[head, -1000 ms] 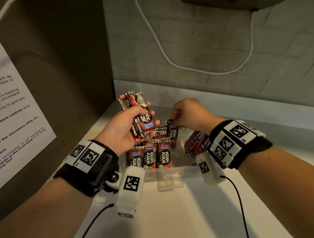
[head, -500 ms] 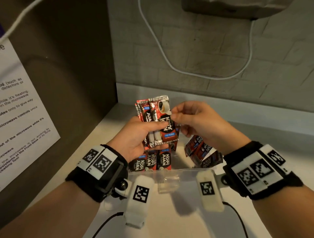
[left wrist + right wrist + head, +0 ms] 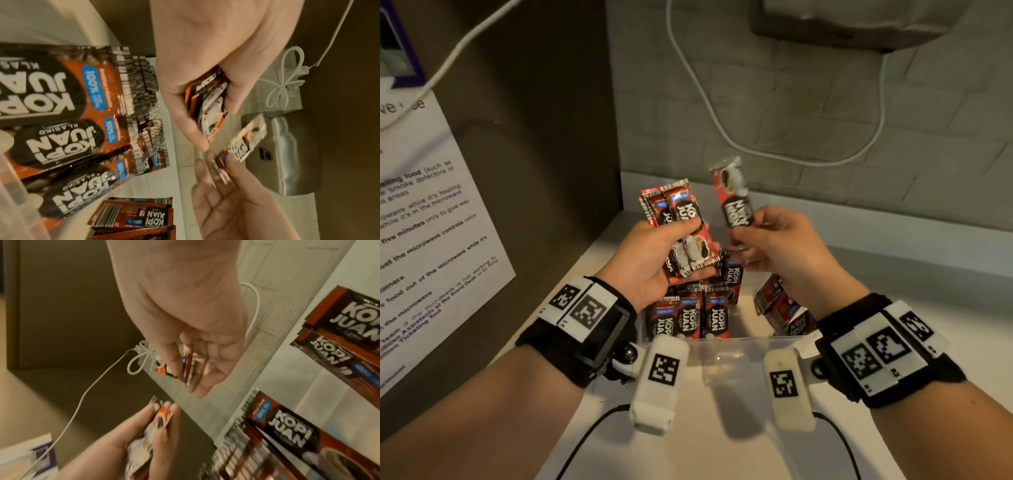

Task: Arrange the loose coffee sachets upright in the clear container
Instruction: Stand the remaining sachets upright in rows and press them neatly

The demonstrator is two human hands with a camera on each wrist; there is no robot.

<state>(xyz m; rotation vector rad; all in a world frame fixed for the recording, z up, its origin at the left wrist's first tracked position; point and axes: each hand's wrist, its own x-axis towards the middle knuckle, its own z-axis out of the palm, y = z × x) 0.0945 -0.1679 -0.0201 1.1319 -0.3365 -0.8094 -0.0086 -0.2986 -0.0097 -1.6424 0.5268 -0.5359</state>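
Note:
My left hand (image 3: 657,255) grips a fanned bunch of red and black coffee sachets (image 3: 681,222) above the clear container (image 3: 739,346). My right hand (image 3: 774,246) pinches a single sachet (image 3: 734,202) by its lower end and holds it upright, just right of the bunch. In the left wrist view the bunch (image 3: 207,104) sits between thumb and fingers, and the single sachet (image 3: 244,141) shows beyond it. Inside the container, rows of sachets (image 3: 691,315) stand upright at the left. A looser, leaning group of sachets (image 3: 780,308) lies at its right side.
The container sits on a white counter (image 3: 722,445) in a corner. A dark appliance side with a printed notice (image 3: 431,240) rises at the left. A white cable (image 3: 722,130) hangs on the tiled back wall, under a metal unit (image 3: 859,24).
My right hand has drawn one sachet out of the bunch in my left hand and moved it up and to the right. Both hands have risen a little over the container.

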